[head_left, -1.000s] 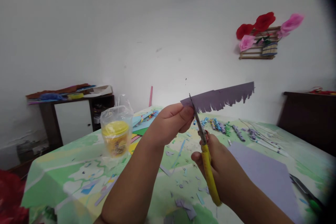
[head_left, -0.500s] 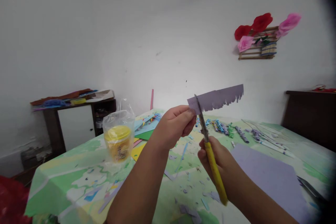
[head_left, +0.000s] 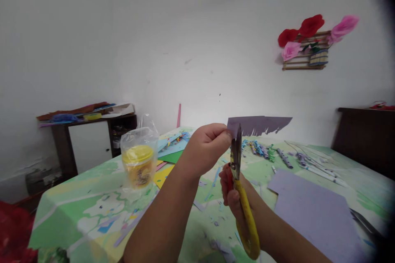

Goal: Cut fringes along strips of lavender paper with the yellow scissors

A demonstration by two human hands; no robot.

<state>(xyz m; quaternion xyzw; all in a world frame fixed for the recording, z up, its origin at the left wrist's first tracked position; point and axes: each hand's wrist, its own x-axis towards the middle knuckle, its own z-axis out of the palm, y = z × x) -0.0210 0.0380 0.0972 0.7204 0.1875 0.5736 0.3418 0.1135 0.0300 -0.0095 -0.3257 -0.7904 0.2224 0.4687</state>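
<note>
A strip of purple paper (head_left: 262,124) with a fringed lower edge is pinched at its left end by my left hand (head_left: 212,146). My right hand (head_left: 236,193) is closed around the handles of a pair of scissors (head_left: 247,218), yellow on the outside with some red near the fingers. The metal blades point upward and meet the strip just right of my left fingertips. Below on the right, a larger purple sheet (head_left: 311,209) with a notched corner lies on the table.
Paper scraps litter the patterned tablecloth (head_left: 70,218). At the left stands a yellow-lidded tub (head_left: 138,166) in a clear bag. Curled paper pieces (head_left: 259,149) and rolled paper sticks (head_left: 324,172) lie farther back. A dark tool (head_left: 364,222) rests at the right edge.
The scissors have turned, showing more of their handles, and their blades sit a little lower. The purple strip has dropped and tilted, its right end lower than before.
</note>
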